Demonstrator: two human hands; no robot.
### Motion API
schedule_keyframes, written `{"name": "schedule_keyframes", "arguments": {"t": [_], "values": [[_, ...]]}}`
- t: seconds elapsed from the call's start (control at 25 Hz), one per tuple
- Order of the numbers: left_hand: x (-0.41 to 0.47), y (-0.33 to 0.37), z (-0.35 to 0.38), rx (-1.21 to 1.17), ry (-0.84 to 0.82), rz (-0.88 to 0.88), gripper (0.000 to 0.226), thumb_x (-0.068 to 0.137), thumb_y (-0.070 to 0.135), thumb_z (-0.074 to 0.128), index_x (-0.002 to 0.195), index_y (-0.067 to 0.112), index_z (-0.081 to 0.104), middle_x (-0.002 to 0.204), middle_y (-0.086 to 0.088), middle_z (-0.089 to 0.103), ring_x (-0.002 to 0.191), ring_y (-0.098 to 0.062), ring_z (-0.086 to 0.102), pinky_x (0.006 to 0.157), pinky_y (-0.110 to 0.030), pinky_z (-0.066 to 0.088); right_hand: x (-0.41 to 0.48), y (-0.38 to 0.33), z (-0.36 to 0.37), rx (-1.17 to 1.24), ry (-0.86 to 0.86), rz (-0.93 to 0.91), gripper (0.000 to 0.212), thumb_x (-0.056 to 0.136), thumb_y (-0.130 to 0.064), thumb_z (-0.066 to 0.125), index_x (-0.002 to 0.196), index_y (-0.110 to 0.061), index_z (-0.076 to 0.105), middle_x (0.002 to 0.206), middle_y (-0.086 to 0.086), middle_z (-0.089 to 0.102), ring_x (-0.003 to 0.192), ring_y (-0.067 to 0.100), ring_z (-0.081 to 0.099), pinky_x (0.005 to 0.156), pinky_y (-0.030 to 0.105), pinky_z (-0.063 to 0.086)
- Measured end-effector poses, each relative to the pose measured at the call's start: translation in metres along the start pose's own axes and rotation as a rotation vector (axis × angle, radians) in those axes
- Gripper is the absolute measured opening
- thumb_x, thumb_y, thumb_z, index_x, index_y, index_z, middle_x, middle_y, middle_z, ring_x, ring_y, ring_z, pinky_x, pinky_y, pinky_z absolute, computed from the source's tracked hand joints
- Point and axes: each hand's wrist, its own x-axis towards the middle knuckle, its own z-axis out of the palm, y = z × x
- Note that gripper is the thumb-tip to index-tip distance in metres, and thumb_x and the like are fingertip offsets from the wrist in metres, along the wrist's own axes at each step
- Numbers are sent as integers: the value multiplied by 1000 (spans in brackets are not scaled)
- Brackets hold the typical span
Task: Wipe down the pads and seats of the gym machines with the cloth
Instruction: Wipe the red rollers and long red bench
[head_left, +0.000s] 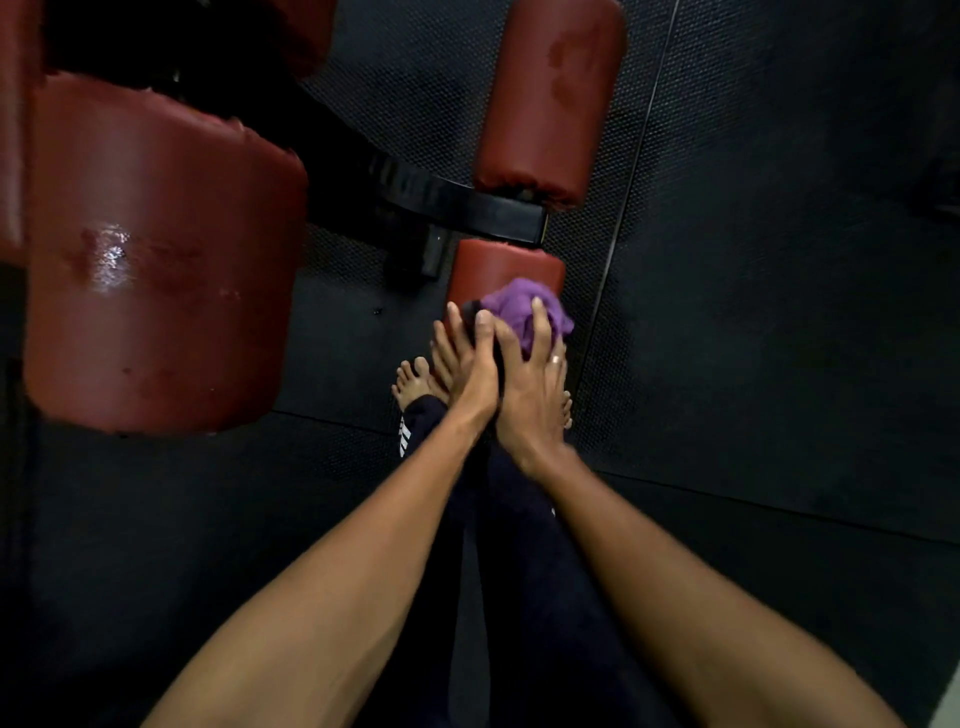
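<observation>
A bunched purple cloth (524, 309) lies on a low dark-red roller pad (504, 270) near the middle of the view. My right hand (530, 384) presses on the cloth with its fingers spread over it. My left hand (465, 364) lies just to its left, fingers straight, resting on the near end of the same pad and touching the right hand. A second red roller pad (553, 98) sits on the far side of the black frame bar (467, 202). A large red pad (156, 260) with a wet shine fills the left.
Black textured rubber floor mats (779, 312) cover the ground, with a seam running down the right. My bare feet (413, 382) and dark trousers stand directly below the hands. More red padding shows at the top left edge.
</observation>
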Motion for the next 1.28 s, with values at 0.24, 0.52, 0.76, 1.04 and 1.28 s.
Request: {"name": "schedule_keyframes", "arguments": {"t": [0.24,0.52,0.76,1.04,1.28], "values": [[11,-8,-12,-39,-70,27,61,102,63,12,159,40,6,167,11,1,152,-14,3,121,-39,-7,67,19,-15,120,224,221,58,97,-33,55,151,-37,31,157,2,29,126,37,53,96,52,51],[22,-4,-12,-9,10,-105,65,101,65,13,159,37,14,166,-1,21,149,-28,24,121,-45,10,-40,23,16,25,-30,244,73,92,-34,60,153,-41,20,165,11,8,140,45,38,103,57,45],[11,-14,8,58,90,-16,57,106,53,11,160,36,5,169,4,5,154,-18,7,122,-38,-2,57,11,-7,15,147,62,66,88,-12,61,145,-38,44,162,6,18,131,41,44,95,48,50],[54,-29,-14,-132,17,-250,94,76,95,8,151,45,33,161,2,33,147,-25,30,123,-49,11,-21,22,28,205,157,488,56,100,-37,57,148,-36,28,161,15,23,140,44,39,106,53,43],[10,-22,1,7,73,-12,64,103,60,10,160,32,11,167,12,8,154,-17,11,124,-39,-2,8,-3,10,-48,126,30,62,90,-15,67,141,-40,44,164,0,14,142,41,32,110,55,40]]}}
